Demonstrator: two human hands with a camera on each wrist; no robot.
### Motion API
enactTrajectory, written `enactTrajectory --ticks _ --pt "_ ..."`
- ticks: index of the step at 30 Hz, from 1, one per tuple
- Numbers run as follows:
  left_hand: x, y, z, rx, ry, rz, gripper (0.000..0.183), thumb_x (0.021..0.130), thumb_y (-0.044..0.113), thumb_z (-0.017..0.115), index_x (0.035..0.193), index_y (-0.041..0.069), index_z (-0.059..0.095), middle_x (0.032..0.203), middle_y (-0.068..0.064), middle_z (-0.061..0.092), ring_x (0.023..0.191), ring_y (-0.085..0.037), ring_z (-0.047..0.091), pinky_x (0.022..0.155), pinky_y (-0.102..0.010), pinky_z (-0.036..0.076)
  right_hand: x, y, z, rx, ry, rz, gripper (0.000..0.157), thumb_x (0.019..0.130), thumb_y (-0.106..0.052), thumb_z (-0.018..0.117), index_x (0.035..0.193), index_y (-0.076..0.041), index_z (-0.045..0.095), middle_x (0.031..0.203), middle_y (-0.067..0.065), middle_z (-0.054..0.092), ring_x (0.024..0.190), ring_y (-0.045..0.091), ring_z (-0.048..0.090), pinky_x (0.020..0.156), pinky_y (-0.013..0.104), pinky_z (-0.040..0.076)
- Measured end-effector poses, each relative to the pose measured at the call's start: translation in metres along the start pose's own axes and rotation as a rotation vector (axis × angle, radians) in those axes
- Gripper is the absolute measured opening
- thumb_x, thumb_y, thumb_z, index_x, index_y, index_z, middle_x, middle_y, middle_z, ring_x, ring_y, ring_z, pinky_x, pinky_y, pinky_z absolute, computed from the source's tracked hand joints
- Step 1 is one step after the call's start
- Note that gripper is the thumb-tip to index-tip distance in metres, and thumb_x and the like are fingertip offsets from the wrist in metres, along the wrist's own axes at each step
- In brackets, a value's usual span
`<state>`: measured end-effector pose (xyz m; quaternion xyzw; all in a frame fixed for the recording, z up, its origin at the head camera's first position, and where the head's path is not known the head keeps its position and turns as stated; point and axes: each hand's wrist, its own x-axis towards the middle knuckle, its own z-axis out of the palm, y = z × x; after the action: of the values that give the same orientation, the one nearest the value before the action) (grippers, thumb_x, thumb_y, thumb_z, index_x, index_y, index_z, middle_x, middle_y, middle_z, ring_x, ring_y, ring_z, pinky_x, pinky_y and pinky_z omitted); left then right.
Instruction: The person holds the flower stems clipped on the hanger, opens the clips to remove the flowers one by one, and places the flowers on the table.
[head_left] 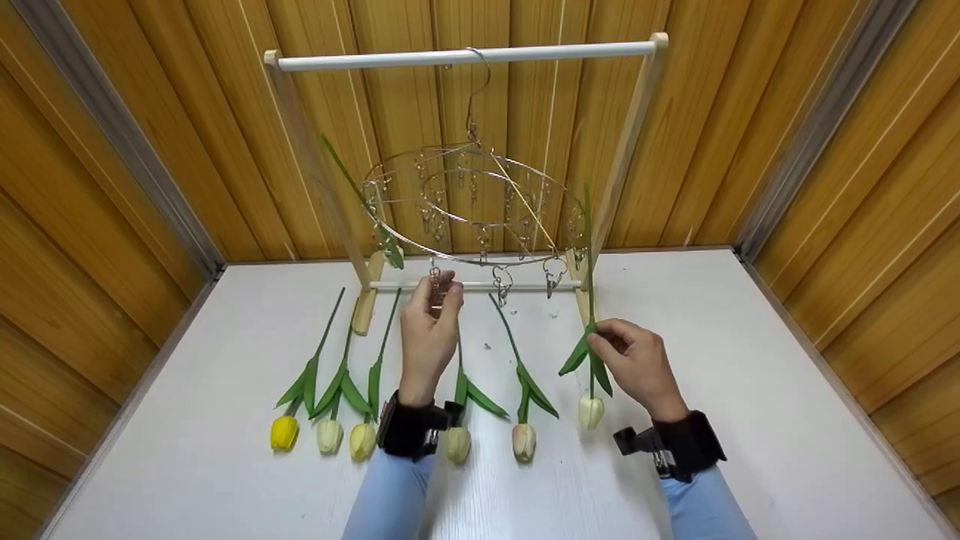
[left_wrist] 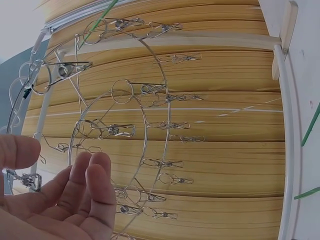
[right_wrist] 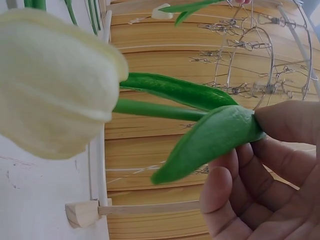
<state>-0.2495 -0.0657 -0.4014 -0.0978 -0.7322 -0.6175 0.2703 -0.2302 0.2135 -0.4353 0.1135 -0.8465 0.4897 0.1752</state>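
A round metal clip hanger [head_left: 405, 244] hangs by its hook from the rack's white bar. My left hand [head_left: 431, 330] is raised at its near rim, thumb and fingers bent loosely around a hanging metal clip [left_wrist: 25, 180]. A gap shows between thumb and fingers in the left wrist view. My right hand [head_left: 637, 367] pinches a cream artificial tulip [head_left: 591, 412] by stem and leaf base, bloom down. Its stem rises past the hanger's right rim. Another tulip [head_left: 391, 251] hangs at the hanger's left side.
On the white table [head_left: 750, 450] several tulips lie in a row, among them a yellow tulip [head_left: 284, 433] and a pinkish tulip [head_left: 523, 442]. A wooden rack [head_left: 634, 142] stands behind them, before a wood-panelled wall [head_left: 697, 135]. Other clips hang around the hanger's rings.
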Motion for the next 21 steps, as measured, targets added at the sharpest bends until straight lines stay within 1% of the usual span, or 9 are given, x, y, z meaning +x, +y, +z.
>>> enactTrajectory --ticks 4,9,12,16,21 --pt "-0.001 -0.001 0.001 0.011 -0.006 -0.021 0.025 0.103 0.012 0.061 0.122 -0.004 0.066 0.107 -0.016 0.071 0.092 -0.027 0.067 0.079 -0.036 0.053 0.001 0.003 0.000 -0.013 -0.006 0.019 0.008 0.094 -0.001 0.072 0.101 -0.001 0.077 0.084 0.007 0.073 0.072 0.007 0.061 0.069 0.019 0.048" --pt "-0.001 -0.001 0.002 0.006 -0.018 -0.040 0.027 0.103 0.014 0.062 0.123 -0.004 0.066 0.109 -0.018 0.070 0.095 -0.031 0.067 0.081 -0.035 0.052 0.001 0.007 0.000 -0.031 -0.015 0.032 0.008 0.095 -0.003 0.071 0.101 -0.001 0.076 0.083 0.006 0.073 0.071 0.007 0.062 0.070 0.021 0.048" --pt "-0.002 -0.002 0.003 0.008 -0.037 -0.052 0.027 0.104 0.015 0.062 0.125 -0.002 0.066 0.111 -0.016 0.070 0.096 -0.028 0.067 0.082 -0.035 0.051 0.002 0.011 0.001 -0.035 -0.028 0.058 0.009 0.096 -0.004 0.070 0.102 -0.002 0.077 0.082 0.005 0.073 0.071 0.010 0.062 0.072 0.023 0.049" --pt "-0.003 -0.002 0.004 0.008 -0.060 -0.060 0.027 0.104 0.013 0.060 0.126 -0.001 0.066 0.112 -0.015 0.070 0.095 -0.026 0.068 0.082 -0.036 0.053 0.001 0.016 0.001 -0.037 -0.044 0.083 0.010 0.096 -0.004 0.069 0.103 -0.002 0.077 0.082 0.005 0.072 0.070 0.012 0.062 0.072 0.025 0.048" --pt "-0.003 -0.003 0.006 0.016 -0.078 -0.074 0.027 0.104 0.010 0.058 0.127 -0.002 0.065 0.111 -0.015 0.070 0.096 -0.028 0.068 0.082 -0.037 0.054 0.001 0.020 0.004 -0.043 -0.054 0.114 0.010 0.096 -0.004 0.069 0.102 -0.001 0.076 0.081 0.005 0.071 0.067 0.011 0.060 0.066 0.024 0.045"
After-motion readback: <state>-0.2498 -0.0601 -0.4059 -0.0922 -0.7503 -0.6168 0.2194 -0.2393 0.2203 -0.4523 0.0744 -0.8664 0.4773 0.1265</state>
